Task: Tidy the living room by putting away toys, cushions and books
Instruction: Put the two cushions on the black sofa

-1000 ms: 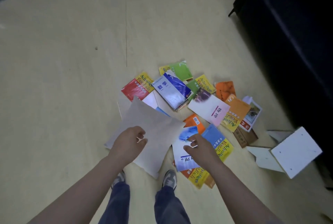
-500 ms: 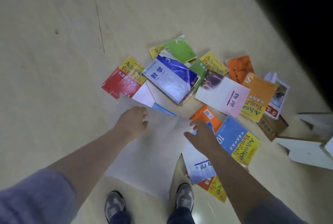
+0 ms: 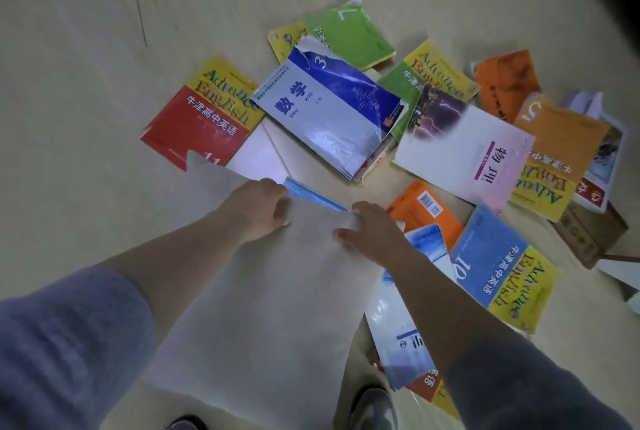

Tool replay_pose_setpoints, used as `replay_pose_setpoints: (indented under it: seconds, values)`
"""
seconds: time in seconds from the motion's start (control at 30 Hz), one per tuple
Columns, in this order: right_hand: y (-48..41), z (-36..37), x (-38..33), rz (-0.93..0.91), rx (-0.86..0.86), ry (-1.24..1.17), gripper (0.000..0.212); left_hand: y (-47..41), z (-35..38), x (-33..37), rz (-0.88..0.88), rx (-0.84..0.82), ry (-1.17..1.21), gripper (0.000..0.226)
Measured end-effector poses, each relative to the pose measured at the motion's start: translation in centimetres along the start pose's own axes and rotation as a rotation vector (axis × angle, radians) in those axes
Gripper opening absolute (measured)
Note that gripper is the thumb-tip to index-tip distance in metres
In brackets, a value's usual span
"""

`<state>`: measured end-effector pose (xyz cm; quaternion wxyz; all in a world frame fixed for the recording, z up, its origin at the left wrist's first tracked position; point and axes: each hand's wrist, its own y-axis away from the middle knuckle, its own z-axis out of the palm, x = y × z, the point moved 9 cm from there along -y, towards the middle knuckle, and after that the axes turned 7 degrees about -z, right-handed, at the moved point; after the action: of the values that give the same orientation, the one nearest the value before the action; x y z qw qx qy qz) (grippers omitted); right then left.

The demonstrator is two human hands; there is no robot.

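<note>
Left grip [image 3: 258, 211] clenched on far edge of pale sheet [image 3: 270, 308]; right grip [image 3: 372, 232] pinches its far-right corner. Sheet lies near, overlapping scattered books [image 3: 325, 111] on floor [image 3: 86, 83].

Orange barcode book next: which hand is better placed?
Right. The right hand sits just beside the orange book; the left hand grips the pale sheet farther off, though both hold it.

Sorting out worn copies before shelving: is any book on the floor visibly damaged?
Yes. The blue-and-white maths book has its cover torn and peeling up at the far corner, by the "3". The green book behind it has a curled corner too.
</note>
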<state>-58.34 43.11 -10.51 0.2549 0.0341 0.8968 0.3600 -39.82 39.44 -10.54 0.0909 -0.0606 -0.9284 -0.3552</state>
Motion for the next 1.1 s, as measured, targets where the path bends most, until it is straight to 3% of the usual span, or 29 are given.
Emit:
replay_pose_setpoints:
  seconds: [0.23,0.33,0.53,0.73,0.87,0.93,1.0,1.1]
  values:
    - [-3.4,2.8,1.8,-0.031,-0.017,0.081,0.061,-3.8,3.1,-0.6,0.067,0.044,-0.153,0.037]
    - [-4.7,3.9,2.7,-0.029,-0.024,0.167,0.066,-5.5,4.6,-0.9,0.078,0.013,-0.212,0.044]
    - [-7.2,5.3,4.2,-0.037,-0.010,0.261,0.069,-8.4,6.1,-1.0,0.027,-0.076,-0.266,0.039]
    - [-8.2,5.5,3.9,-0.090,-0.031,0.242,0.055,-9.5,6.5,0.2,0.027,-0.095,-0.255,0.031]
    - [-6.7,5.9,2.5,-0.148,0.035,0.194,0.039,-7.8,6.0,0.9,0.097,0.040,-0.322,0.027]
    - [-5.1,6.8,2.1,-0.172,0.023,0.189,0.038,-5.9,6.3,1.3,0.157,0.106,-0.353,0.030]
    - [-3.2,7.4,1.6,-0.192,0.013,0.181,0.039,-3.0,6.0,2.4,0.307,0.282,-0.365,0.027]
    - [0.1,7.6,1.2,-0.207,0.010,0.148,0.037,0.7,5.4,2.6,0.383,0.335,-0.299,0.037]
